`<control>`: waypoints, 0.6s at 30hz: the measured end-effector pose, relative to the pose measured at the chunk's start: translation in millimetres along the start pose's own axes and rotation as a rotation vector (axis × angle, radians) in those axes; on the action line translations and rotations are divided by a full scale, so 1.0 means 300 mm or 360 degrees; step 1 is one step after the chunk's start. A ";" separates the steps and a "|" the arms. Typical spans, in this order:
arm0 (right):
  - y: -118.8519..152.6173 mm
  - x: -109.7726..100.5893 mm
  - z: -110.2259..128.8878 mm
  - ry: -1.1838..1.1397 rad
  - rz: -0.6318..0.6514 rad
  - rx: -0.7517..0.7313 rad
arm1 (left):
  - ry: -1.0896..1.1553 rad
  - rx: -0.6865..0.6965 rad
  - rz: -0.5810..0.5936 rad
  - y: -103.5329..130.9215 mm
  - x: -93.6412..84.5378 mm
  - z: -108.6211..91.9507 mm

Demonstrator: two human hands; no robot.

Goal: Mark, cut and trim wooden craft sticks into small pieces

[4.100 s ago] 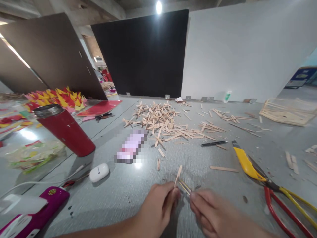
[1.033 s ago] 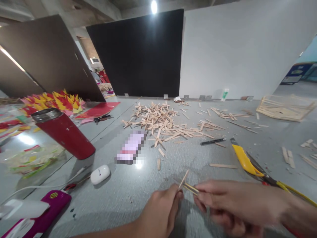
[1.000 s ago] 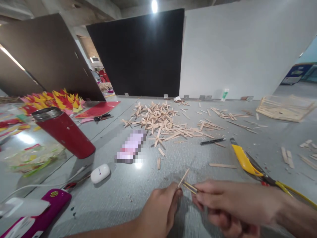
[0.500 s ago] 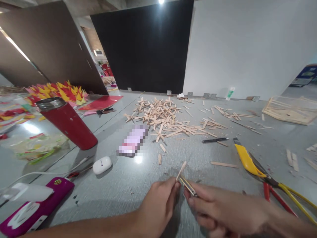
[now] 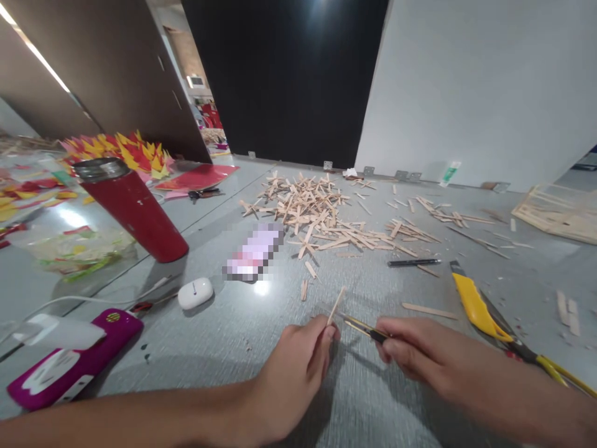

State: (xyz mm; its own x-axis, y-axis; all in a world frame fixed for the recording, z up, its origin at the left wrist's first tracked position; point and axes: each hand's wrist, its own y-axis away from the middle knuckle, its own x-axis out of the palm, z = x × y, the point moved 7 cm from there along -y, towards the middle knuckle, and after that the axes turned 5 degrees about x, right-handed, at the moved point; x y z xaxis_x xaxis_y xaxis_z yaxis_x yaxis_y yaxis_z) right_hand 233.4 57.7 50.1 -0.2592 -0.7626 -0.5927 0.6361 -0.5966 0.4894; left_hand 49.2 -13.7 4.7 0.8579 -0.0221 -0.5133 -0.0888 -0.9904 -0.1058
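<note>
Near the lower middle, my left hand [image 5: 298, 373] pinches a thin wooden stick [image 5: 337, 303] that points up and away. To its right, my right hand [image 5: 420, 351] is closed round the dark handle of a slim craft knife [image 5: 366, 328]. The knife's front end points left, close beside the stick; whether they touch is hard to tell. Beyond both hands lies a pile of wooden sticks [image 5: 308, 205], some joined in crosses. Two short pieces [image 5: 304, 290] lie just in front of the pile, and a single stick [image 5: 429, 310] lies beyond my right hand.
A red flask [image 5: 135, 211], white earbud case [image 5: 195, 294], phone [image 5: 256, 252] and purple power strip [image 5: 79, 361] are on the left. A yellow cutter [image 5: 476, 305], scissors [image 5: 527, 351] and black pen [image 5: 414, 262] lie right. Dark and white panels stand behind.
My right hand has shifted right and slightly up, its grip now further back on the knife. The knife lies flatter across the stick's side. The whole view has shifted slightly.
</note>
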 end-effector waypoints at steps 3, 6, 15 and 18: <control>-0.007 0.000 -0.015 -0.0068 -0.0016 0.0099 | -0.0022 -0.0001 0.0001 0.001 -0.006 -0.008; -0.007 0.050 -0.016 -0.0447 0.0324 0.0310 | 0.0001 0.0067 0.0022 0.000 -0.006 -0.022; -0.014 0.300 0.067 -0.1571 0.0733 0.0389 | 0.0086 0.0169 -0.0005 0.002 0.005 -0.008; 0.009 0.228 0.041 -0.1398 0.0927 0.0551 | 0.0069 0.0167 0.0037 0.005 0.012 -0.010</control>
State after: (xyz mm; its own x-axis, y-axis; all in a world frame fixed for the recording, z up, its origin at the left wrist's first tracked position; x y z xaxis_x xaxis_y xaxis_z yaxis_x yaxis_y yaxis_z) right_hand 208.5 0.7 18.8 -0.4990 -0.7794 0.3788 0.6264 -0.0224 0.7792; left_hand 53.7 -15.6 5.1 0.8759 -0.0532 -0.4796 -0.1595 -0.9699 -0.1838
